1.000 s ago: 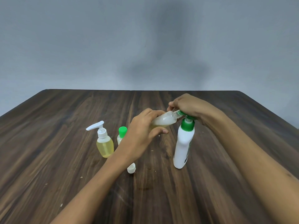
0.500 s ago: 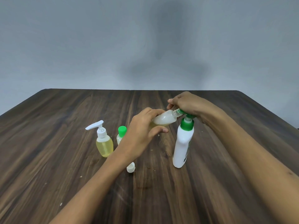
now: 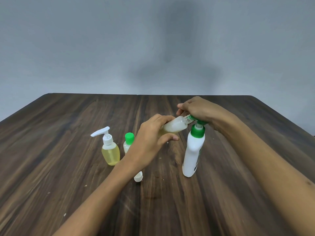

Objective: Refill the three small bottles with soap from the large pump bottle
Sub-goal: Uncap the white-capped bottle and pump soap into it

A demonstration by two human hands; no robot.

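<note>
Left hand (image 3: 150,142): gripped one tilted open small bottle (image 3: 175,127).
Right hand (image 3: 198,110): curled over one large pump bottle's (image 3: 192,154) green pump head (image 3: 197,132).
Left of both hands: two small bottles, one white-pump bottle (image 3: 110,150), one green-capped bottle (image 3: 128,142).

The right hand (image 3: 202,110) has lifted a little toward 12 o'clock, and the green pump head (image 3: 193,118) under its curled fingers has come up with it. More of the white stem (image 3: 198,127) now shows above the green collar (image 3: 197,134) of the large pump bottle (image 3: 192,155). The left hand (image 3: 150,142), which grips the tilted small bottle (image 3: 175,127), has slid its thumb (image 3: 172,138) slightly toward 3 o'clock.
</note>
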